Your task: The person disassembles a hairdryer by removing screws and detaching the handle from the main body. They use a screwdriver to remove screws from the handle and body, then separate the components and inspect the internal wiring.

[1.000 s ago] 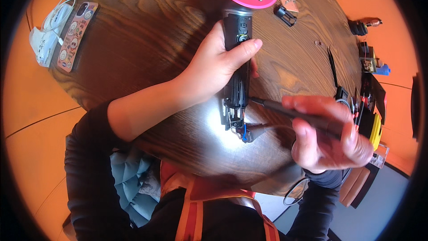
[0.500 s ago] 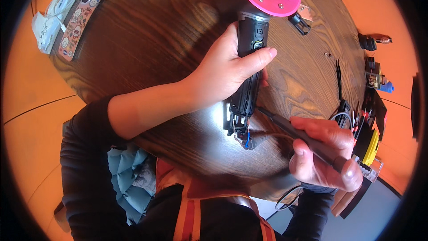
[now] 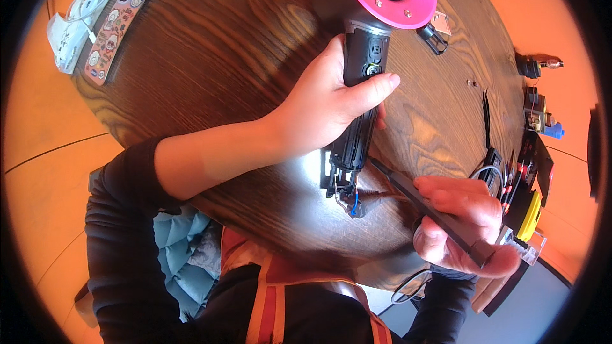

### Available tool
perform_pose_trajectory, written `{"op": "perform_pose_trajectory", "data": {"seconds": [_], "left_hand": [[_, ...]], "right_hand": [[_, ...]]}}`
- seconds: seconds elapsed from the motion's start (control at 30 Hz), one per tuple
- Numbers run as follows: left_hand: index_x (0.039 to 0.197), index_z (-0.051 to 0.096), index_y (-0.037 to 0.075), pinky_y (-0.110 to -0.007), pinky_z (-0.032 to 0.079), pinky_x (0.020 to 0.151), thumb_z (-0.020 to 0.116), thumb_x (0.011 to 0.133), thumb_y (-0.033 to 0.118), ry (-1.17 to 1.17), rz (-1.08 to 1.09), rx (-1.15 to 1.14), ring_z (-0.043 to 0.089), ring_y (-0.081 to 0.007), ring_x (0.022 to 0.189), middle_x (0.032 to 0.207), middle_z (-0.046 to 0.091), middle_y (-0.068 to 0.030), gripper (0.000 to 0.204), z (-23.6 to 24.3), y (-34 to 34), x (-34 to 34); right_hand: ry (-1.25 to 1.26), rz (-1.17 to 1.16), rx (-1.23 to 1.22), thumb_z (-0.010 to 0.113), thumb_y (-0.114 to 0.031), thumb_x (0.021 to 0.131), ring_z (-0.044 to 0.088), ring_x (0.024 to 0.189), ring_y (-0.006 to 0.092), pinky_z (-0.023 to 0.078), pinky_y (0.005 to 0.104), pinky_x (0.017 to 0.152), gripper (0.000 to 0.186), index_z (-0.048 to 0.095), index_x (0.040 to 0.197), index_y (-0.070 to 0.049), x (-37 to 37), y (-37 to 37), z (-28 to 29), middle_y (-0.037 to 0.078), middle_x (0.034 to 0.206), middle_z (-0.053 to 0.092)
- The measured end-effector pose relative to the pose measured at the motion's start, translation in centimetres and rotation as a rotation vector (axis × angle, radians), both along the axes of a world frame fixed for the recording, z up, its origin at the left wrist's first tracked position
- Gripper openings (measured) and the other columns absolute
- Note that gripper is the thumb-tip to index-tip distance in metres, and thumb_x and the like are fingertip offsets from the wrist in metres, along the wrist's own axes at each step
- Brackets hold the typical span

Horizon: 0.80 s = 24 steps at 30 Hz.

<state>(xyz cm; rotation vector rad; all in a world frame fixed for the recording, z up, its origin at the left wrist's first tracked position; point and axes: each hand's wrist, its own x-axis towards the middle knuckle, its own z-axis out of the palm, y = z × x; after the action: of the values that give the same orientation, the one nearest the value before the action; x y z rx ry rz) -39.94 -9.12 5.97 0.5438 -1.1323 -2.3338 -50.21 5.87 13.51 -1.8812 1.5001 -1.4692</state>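
My left hand (image 3: 335, 99) is closed around the handle of a hair dryer (image 3: 359, 51), its thumb lying across the front below the buttons. The dryer has a pink ring-shaped head at the far end. Its handle is opened up at the near end, where black inner parts and thin blue and light wires (image 3: 350, 202) show. A dark cable runs from there toward my right hand. In my right hand (image 3: 462, 223) is a slim dark pen-shaped screwdriver (image 3: 421, 200), slanting up to the left. Its tip is beside the handle's lower end; whether they touch I cannot tell.
A phone in a patterned pink case (image 3: 118, 35) and a white cable with a white pouch (image 3: 70, 38) are at the far left. A small black part (image 3: 433, 39) and tiny screws (image 3: 472, 83) lie to the right. Tools and a yellow item (image 3: 530, 216) line the right edge.
The hair dryer and my left hand have shifted slightly right and toward me. The screwdriver in my right hand has tipped a little, and my fingers on it have moved slightly.
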Motion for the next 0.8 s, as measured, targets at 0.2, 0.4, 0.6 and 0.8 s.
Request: {"op": "perform_pose_trajectory", "data": {"seconds": [0.2,0.4,0.6,0.8], "left_hand": [[0.1,0.043,0.0,-0.027,0.048,0.057,0.066,0.083,0.016,-0.021,0.056,-0.074,0.058,-0.0125,0.063,0.074,0.057,-0.0057,0.033,-0.4,0.0,0.1],[0.098,0.051,0.004,-0.022,0.046,0.059,0.068,0.082,0.009,-0.281,0.134,-0.456,0.055,-0.0057,0.068,0.077,0.056,0.0006,0.024,-0.5,-0.2,0.3],[0.084,0.051,-0.003,-0.029,0.047,0.054,0.075,0.073,0.025,-0.314,0.166,-0.536,0.057,-0.0136,0.058,0.066,0.059,-0.0089,0.038,-0.3,-0.7,0.2],[0.082,0.051,-0.003,-0.028,0.046,0.052,0.076,0.072,0.025,-0.286,0.197,-0.503,0.057,-0.0146,0.055,0.063,0.058,-0.0092,0.039,-0.4,-0.5,0.2]], "right_hand": [[0.022,-0.049,0.036,0.064,-0.014,0.084,0.061,0.076,0.0302,0.052,0.0329,0.064,0.032,0.052,0.113,-0.009,0.0,0.2,-0.1,0.019,0.099,0.059],[0.228,0.006,-0.377,0.066,-0.014,0.083,0.054,0.058,0.0247,0.049,0.0301,0.047,0.064,0.028,0.133,-0.029,-1.1,-0.5,-2.9,0.017,0.098,0.052],[0.233,0.072,-0.386,0.065,-0.013,0.083,0.05,0.056,0.0219,0.048,0.0302,0.046,0.063,0.031,0.133,-0.03,-2.0,0.5,-2.7,0.015,0.093,0.051],[0.232,0.049,-0.381,0.063,-0.016,0.085,0.047,0.056,0.0201,0.048,0.0308,0.046,0.061,0.031,0.134,-0.032,-1.9,-0.5,-3.0,0.013,0.087,0.05]]}}
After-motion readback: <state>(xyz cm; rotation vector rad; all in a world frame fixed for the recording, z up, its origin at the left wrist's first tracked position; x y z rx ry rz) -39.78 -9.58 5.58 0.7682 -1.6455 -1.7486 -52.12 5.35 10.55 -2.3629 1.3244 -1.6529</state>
